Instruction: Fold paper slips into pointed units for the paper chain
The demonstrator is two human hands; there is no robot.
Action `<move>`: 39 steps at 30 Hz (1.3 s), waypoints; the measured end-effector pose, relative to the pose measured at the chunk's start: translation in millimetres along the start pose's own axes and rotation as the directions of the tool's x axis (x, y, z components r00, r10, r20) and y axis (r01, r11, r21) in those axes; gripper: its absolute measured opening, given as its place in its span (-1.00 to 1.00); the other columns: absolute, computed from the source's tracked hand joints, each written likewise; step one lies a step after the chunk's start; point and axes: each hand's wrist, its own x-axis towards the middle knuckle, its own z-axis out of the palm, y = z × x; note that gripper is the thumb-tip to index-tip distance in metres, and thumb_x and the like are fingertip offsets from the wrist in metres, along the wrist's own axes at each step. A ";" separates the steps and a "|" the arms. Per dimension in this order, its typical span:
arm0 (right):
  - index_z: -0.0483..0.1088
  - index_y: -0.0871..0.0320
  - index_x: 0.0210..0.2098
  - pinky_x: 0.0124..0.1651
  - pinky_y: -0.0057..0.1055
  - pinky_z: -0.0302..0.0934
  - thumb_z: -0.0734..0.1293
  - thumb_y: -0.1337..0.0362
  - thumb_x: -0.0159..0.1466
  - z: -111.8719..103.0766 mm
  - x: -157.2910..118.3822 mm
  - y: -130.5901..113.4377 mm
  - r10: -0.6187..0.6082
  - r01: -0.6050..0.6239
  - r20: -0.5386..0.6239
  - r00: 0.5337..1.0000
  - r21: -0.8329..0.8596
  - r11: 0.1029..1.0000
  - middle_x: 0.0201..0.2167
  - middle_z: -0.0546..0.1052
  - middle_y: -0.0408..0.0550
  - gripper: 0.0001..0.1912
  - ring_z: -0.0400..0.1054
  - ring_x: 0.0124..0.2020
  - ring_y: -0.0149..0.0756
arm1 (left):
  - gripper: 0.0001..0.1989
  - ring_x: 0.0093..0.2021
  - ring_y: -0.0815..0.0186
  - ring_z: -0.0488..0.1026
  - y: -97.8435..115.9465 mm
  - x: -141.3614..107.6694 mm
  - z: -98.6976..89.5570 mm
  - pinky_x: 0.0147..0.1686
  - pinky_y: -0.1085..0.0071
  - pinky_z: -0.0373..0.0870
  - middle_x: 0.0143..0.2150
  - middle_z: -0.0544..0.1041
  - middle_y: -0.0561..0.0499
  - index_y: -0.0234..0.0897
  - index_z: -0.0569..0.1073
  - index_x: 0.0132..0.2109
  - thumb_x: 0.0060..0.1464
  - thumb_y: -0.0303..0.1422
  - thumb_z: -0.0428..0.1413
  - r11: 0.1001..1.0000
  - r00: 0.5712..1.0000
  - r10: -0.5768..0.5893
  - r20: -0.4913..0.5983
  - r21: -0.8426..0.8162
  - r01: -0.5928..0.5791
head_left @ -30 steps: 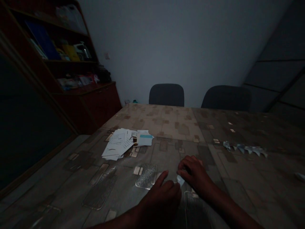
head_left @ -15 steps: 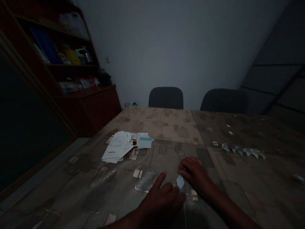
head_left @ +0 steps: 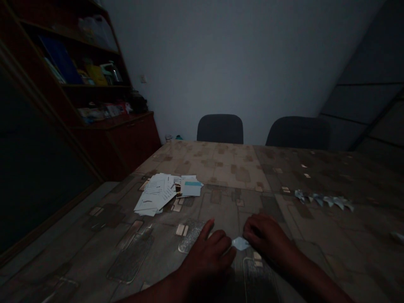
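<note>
A small piece of folded white paper [head_left: 240,243], pointed at its ends, lies between my two hands just above the table. My left hand [head_left: 210,254] grips its left tip with curled fingers, while one finger stands out upward. At the paper's right tip, the fingers of my right hand [head_left: 267,235] are pinched together on it. The fingertips themselves are partly hidden in the dim light. Farther right on the table lies a row of folded paper pieces [head_left: 328,201] with pointed shapes.
A loose pile of printed white cards [head_left: 158,193] lies left of centre, beside a card with a blue band [head_left: 192,185]. The patterned tablecloth [head_left: 221,155] covers the table. Two dark chairs [head_left: 220,128] stand behind it, and a wooden cabinet [head_left: 132,139] is at left.
The folded paper has turned from upright to lying crosswise between my hands. My right hand has moved slightly right and down, and my left hand slightly left.
</note>
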 end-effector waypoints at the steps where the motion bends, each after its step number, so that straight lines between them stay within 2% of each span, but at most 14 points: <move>1: 0.40 0.12 -0.47 -0.20 -0.30 0.04 0.30 0.32 0.21 4.9 0.2 -3.4 0.023 -0.022 -0.037 0.999 0.008 1.000 -0.46 0.48 -0.13 -0.88 0.33 -0.32 -0.23 | -0.75 -0.12 0.24 0.35 0.4 -0.5 0.9 0.21 -0.05 -0.02 -0.23 0.46 0.02 -0.25 0.40 -0.08 0.11 -0.30 0.18 1.000 1.000 -0.011 0.003 -0.017 0.011; 5: 0.41 0.12 -0.46 -0.12 -0.23 0.00 0.39 0.31 0.14 20.8 0.3 -16.4 0.081 -0.086 -0.139 0.987 -0.028 0.996 -0.40 0.49 -0.11 -0.92 0.32 -0.22 -0.15 | -0.78 -0.12 0.25 0.36 2.4 -2.4 6.9 0.23 -0.04 -0.06 -0.23 0.46 0.04 -0.24 0.39 -0.08 0.12 -0.33 0.16 0.999 1.000 -0.022 0.009 -0.035 0.022; 9: 0.40 0.11 -0.46 -0.12 -0.24 -0.01 0.39 0.34 0.12 23.9 0.5 -18.5 0.104 -0.109 -0.136 0.985 -0.023 0.994 -0.40 0.48 -0.13 -0.94 0.32 -0.21 -0.16 | -0.83 -0.20 0.28 0.36 3.8 -3.1 12.6 0.23 -0.03 -0.06 -0.28 0.46 0.06 -0.25 0.40 -0.10 0.15 -0.36 0.14 1.000 1.000 -0.011 -0.004 -0.001 0.011; 14: 0.39 0.10 -0.46 -0.12 -0.25 -0.02 0.39 0.35 0.11 24.9 0.0 -21.0 0.125 -0.131 -0.150 0.981 -0.030 0.991 -0.39 0.48 -0.13 -0.93 0.31 -0.22 -0.16 | -0.91 -0.25 0.32 0.35 8.5 -3.0 17.4 0.26 0.01 -0.17 -0.35 0.45 0.10 -0.28 0.42 -0.14 0.18 -0.44 0.10 0.999 0.993 -0.018 -0.115 0.027 0.021; 16: 0.39 0.10 -0.46 -0.11 -0.25 -0.03 0.39 0.33 0.10 25.5 -0.2 -22.8 0.131 -0.137 -0.157 0.979 -0.027 0.990 -0.39 0.48 -0.14 -0.92 0.30 -0.21 -0.15 | -0.89 -0.25 0.31 0.35 10.2 -3.3 18.6 0.26 0.00 -0.19 -0.35 0.44 0.10 -0.29 0.42 -0.13 0.18 -0.45 0.10 0.999 0.993 -0.035 -0.113 0.026 0.038; 24: 0.38 0.13 -0.48 -0.15 -0.31 -0.01 0.34 0.39 0.16 16.1 -0.7 -12.7 0.092 -0.087 -0.085 0.992 0.055 0.995 -0.43 0.47 -0.16 -0.90 0.31 -0.27 -0.24 | -0.90 -0.25 0.30 0.36 8.6 -3.4 17.3 0.22 -0.02 -0.07 -0.31 0.46 0.07 -0.26 0.41 -0.15 0.17 -0.41 0.13 0.999 0.994 -0.032 -0.107 0.000 0.032; 28: 0.41 0.10 -0.38 -0.07 -0.29 -0.01 0.37 0.39 0.11 11.7 -6.6 -10.8 0.048 -0.044 -0.050 0.998 0.078 0.996 -0.32 0.48 -0.15 -0.91 0.30 -0.16 -0.21 | -0.92 -0.27 0.30 0.35 8.7 -1.9 15.7 0.22 -0.01 -0.05 -0.36 0.46 0.08 -0.24 0.41 -0.16 0.18 -0.43 0.10 0.999 0.994 -0.050 -0.092 -0.017 0.049; 31: 0.41 0.11 -0.36 -0.06 -0.27 -0.01 0.38 0.42 0.05 10.7 -7.1 -7.3 0.053 -0.052 -0.026 0.998 0.066 0.996 -0.30 0.48 -0.13 -0.84 0.30 -0.15 -0.18 | -0.88 -0.28 0.30 0.35 8.3 -2.9 17.5 0.22 -0.03 -0.06 -0.36 0.46 0.07 -0.25 0.40 -0.11 0.18 -0.42 0.10 0.999 0.994 -0.047 -0.100 -0.020 0.046; 39: 0.44 0.09 -0.34 -0.09 -0.28 0.02 0.40 0.38 0.07 3.2 -3.0 13.9 0.052 -0.051 -0.016 0.998 0.072 0.996 -0.30 0.49 -0.13 -0.86 0.31 -0.16 -0.18 | -0.75 -0.20 0.25 0.40 4.4 -4.5 10.9 0.19 -0.10 -0.03 -0.23 0.53 0.04 -0.22 0.41 -0.05 0.10 -0.39 0.17 0.991 0.997 -0.069 -0.041 -0.121 0.063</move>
